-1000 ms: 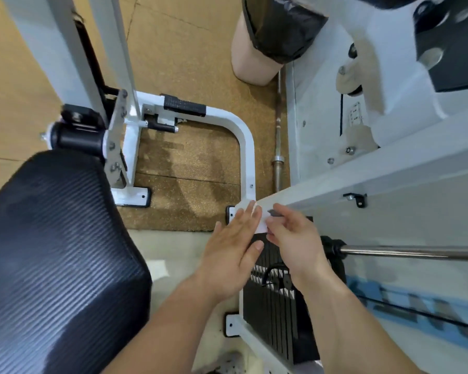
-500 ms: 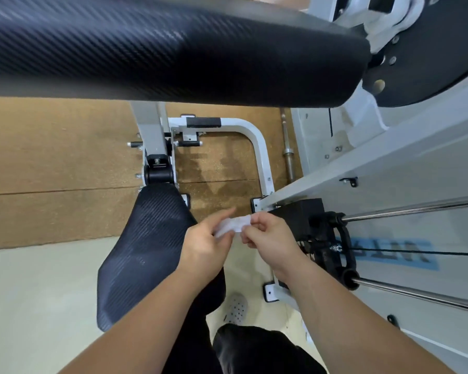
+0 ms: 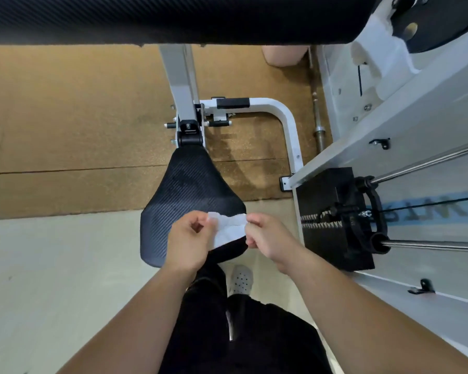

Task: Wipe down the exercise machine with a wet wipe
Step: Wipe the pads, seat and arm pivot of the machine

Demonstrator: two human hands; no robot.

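- Exercise machine with a white steel tube frame (image 3: 289, 125) spreads from twelve to three o'clock in our view, its black ribbed seat pad (image 3: 189, 190) at centre.
- Black block-shaped weight stack (image 3: 324, 217) sits at three o'clock from the seat.
- Our left hand (image 3: 189, 244) and right hand (image 3: 270, 241) hang over the seat's six o'clock edge, fingers curled, thumb and fingertips pinching.
- White crumpled wet wipe (image 3: 229, 228) stretches between both pinches, above the seat; we cannot tell whether it touches.

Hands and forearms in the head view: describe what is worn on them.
Nothing is worn: the left hand and right hand are bare, without gloves, watch or wristbands, and the forearms show no sleeves up to the frame's edge.
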